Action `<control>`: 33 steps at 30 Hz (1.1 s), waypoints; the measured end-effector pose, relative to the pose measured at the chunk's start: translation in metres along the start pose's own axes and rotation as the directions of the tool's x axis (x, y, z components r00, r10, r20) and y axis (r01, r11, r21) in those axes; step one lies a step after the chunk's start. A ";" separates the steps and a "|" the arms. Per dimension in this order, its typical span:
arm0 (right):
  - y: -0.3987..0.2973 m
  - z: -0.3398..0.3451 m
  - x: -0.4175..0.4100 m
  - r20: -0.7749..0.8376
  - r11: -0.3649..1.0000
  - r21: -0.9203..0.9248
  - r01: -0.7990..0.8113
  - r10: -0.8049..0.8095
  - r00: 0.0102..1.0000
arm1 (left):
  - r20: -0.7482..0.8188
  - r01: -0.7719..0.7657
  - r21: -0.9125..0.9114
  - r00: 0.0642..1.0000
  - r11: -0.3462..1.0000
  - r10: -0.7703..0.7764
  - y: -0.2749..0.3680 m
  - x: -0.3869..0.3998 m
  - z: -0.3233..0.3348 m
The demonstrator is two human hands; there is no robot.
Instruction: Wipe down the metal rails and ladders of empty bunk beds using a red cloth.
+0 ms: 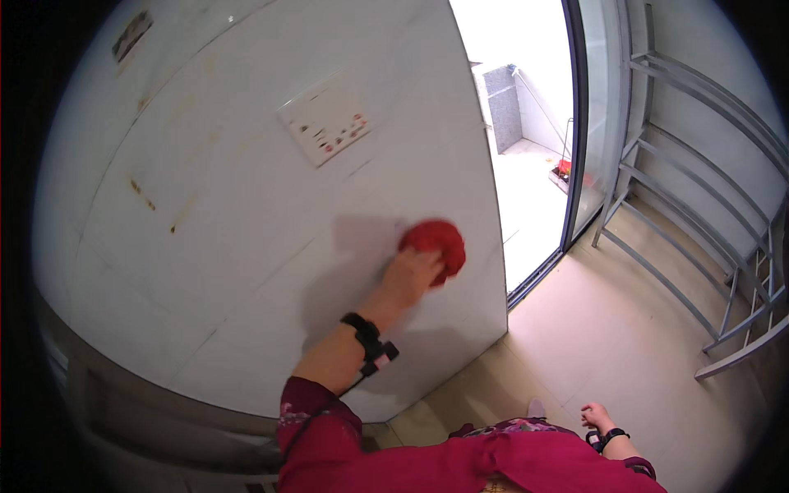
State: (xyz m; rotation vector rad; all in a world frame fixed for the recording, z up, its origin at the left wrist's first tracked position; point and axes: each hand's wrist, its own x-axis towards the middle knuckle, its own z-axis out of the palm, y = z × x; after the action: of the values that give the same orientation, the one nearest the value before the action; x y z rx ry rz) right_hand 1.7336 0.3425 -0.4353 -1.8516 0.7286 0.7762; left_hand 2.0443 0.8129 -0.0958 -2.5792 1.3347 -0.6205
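My left hand (414,271) presses a bunched red cloth (436,246) to a glossy white tiled wall (259,265) with faint grey veins. The fingers lie over the cloth, and the arm is stretched up and forward. A black strap with a small device (368,345) wraps that wrist, and a cable runs from it down the sleeve. Low on the right, beside my body, my right hand (595,416) hangs with loosely curled fingers and nothing visible in it. It also wears a black wrist strap (610,437).
Above the cloth, a white plate (325,120) with small dark and red marks sits on the wall. Brown streaks (143,195) mark the wall's left part. A doorway with a dark-framed sliding glass door (573,123) opens at right. Metal frames (678,271) lean beyond it.
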 end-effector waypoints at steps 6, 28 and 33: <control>0.073 -0.035 0.012 -0.158 0.978 0.101 -0.181 0.196 0.968 | -0.410 0.457 0.559 0.878 0.692 -0.248 -0.059 0.167 -0.162; 0.071 -0.074 0.023 -0.222 0.970 0.090 -0.225 0.240 0.945 | -0.317 0.363 0.457 0.919 0.812 -0.232 -0.061 0.130 -0.078; 0.033 -0.078 0.031 -0.310 0.962 0.242 -0.127 0.201 0.929 | -0.477 0.665 0.546 0.746 0.509 -0.464 -0.043 0.185 -0.106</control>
State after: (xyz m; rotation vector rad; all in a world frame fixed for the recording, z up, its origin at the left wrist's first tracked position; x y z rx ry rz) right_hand 1.7427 0.2537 -0.4511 -1.7516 1.1525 0.4661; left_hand 2.1240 0.6919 0.0662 -2.2419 0.0919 -1.3251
